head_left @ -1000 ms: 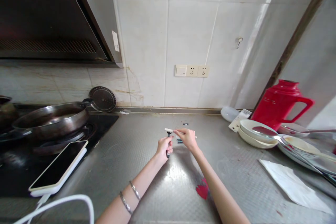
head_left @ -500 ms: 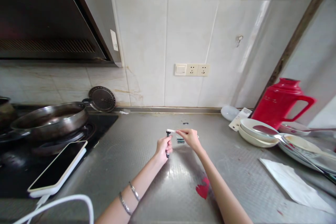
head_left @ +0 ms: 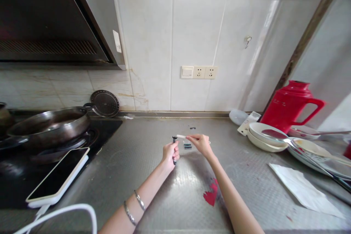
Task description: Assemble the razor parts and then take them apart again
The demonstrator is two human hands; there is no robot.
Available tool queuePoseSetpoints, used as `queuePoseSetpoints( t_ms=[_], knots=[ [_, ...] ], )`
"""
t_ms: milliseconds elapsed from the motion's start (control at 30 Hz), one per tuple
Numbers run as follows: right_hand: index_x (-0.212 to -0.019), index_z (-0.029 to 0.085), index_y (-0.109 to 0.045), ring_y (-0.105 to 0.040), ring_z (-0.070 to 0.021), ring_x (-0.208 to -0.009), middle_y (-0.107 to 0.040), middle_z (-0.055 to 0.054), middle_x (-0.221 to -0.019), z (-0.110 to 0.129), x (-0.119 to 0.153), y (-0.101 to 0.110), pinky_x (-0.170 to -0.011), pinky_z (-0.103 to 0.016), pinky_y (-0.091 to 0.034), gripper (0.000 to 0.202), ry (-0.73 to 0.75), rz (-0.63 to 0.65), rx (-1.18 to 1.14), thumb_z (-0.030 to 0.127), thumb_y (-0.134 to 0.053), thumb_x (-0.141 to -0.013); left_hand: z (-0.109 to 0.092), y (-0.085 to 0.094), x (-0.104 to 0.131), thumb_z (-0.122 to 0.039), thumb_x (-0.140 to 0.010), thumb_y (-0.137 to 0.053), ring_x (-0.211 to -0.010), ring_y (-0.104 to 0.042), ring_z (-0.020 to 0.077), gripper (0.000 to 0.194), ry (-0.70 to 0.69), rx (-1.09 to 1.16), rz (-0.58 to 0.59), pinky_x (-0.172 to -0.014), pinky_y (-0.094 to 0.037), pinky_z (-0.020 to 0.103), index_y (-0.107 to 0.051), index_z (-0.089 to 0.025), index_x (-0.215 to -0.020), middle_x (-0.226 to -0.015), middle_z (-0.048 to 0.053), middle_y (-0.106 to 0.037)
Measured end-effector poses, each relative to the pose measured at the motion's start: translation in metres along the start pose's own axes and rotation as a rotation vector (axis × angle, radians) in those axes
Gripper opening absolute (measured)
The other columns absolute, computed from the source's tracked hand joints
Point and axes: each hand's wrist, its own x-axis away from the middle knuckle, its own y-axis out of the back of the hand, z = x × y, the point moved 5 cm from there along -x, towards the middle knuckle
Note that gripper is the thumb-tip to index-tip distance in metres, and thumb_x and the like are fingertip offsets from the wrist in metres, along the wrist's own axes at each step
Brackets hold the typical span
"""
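My left hand (head_left: 170, 152) is closed round the dark handle of a black razor (head_left: 174, 139), held upright with its small head above my fist. My right hand (head_left: 200, 143) pinches a slim white brush (head_left: 181, 136), which lies level and points left at the razor's head. The brush tip is at or very near the head; actual contact is too small to make out. Below and behind my right hand, small dark blade cartridges (head_left: 187, 146) in a clear holder rest on the steel counter. A small black piece (head_left: 192, 128) lies farther back.
A pan (head_left: 49, 126) stands on the black stove at left, with a phone (head_left: 59, 179) and white cable nearby. At right are a red thermos jug (head_left: 290, 106), stacked bowls (head_left: 265, 142), plates and a white paper sheet (head_left: 304, 190). A red patch (head_left: 210, 195) marks the counter.
The white brush has drawn slightly right relative to the razor's head, with my right hand. My left hand keeps its hold. The whole view has shifted a little.
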Motion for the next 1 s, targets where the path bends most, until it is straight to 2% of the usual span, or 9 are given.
queuePoseSetpoints(
  t_ms=[233,400,533,700,800,1000],
  knots=[
    [-0.081,0.028,-0.073,-0.065,-0.0200,-0.080,-0.072,-0.002,-0.083,0.003,0.002,-0.003,-0.072,-0.026,-0.044,0.031,0.009,0.003,-0.044,0.051,-0.053,-0.077,0.002,-0.002,0.000,-0.021,-0.073,-0.059,-0.028,-0.021,-0.0004,0.015,0.032,-0.005,0.057,-0.029,-0.010,0.016,-0.052,-0.012,-0.083,-0.046,-0.010,-0.035],
    [-0.079,0.028,-0.074,-0.065,-0.0215,-0.080,-0.072,-0.002,-0.081,-0.004,0.001,0.004,-0.072,-0.028,-0.044,0.031,-0.015,0.005,0.015,0.051,-0.054,-0.076,-0.004,0.000,-0.001,-0.024,-0.070,-0.062,-0.029,-0.020,-0.0010,0.019,-0.008,0.013,0.043,-0.029,-0.010,0.016,-0.051,-0.013,-0.081,-0.048,-0.011,-0.034],
    [-0.081,0.028,-0.073,-0.065,-0.0197,-0.077,-0.072,-0.002,-0.083,0.000,0.002,0.004,-0.071,-0.026,-0.044,0.032,-0.002,-0.032,-0.029,0.052,-0.052,-0.077,0.001,-0.001,-0.002,-0.025,-0.070,-0.062,-0.029,-0.020,-0.0007,0.020,0.010,-0.018,0.053,-0.029,-0.010,0.017,-0.052,-0.013,-0.082,-0.047,-0.011,-0.034],
    [-0.081,0.029,-0.073,-0.065,-0.0203,-0.078,-0.072,-0.002,-0.081,-0.004,0.002,0.001,-0.070,-0.027,-0.044,0.030,-0.009,0.026,0.013,0.050,-0.052,-0.077,-0.002,0.000,0.000,-0.030,-0.067,-0.066,-0.030,-0.021,-0.0007,0.026,-0.029,-0.040,0.042,-0.030,-0.010,0.017,-0.051,-0.014,-0.081,-0.048,-0.011,-0.034],
    [-0.078,0.029,-0.074,-0.065,-0.0214,-0.079,-0.072,-0.003,-0.081,-0.007,0.002,0.006,-0.071,-0.028,-0.043,0.030,-0.013,0.007,0.042,0.051,-0.054,-0.076,-0.005,0.001,0.000,-0.031,-0.066,-0.067,-0.030,-0.021,-0.0007,0.028,-0.059,-0.036,0.027,-0.030,-0.009,0.017,-0.051,-0.014,-0.081,-0.049,-0.011,-0.034],
    [-0.082,0.028,-0.073,-0.065,-0.0197,-0.078,-0.072,-0.002,-0.083,0.006,0.003,0.003,-0.070,-0.025,-0.044,0.032,0.023,-0.005,-0.053,0.051,-0.052,-0.077,0.003,-0.002,-0.001,-0.030,-0.067,-0.065,-0.029,-0.020,-0.0002,0.025,-0.008,-0.045,0.068,-0.030,-0.010,0.017,-0.051,-0.014,-0.082,-0.047,-0.011,-0.033]
  ],
)
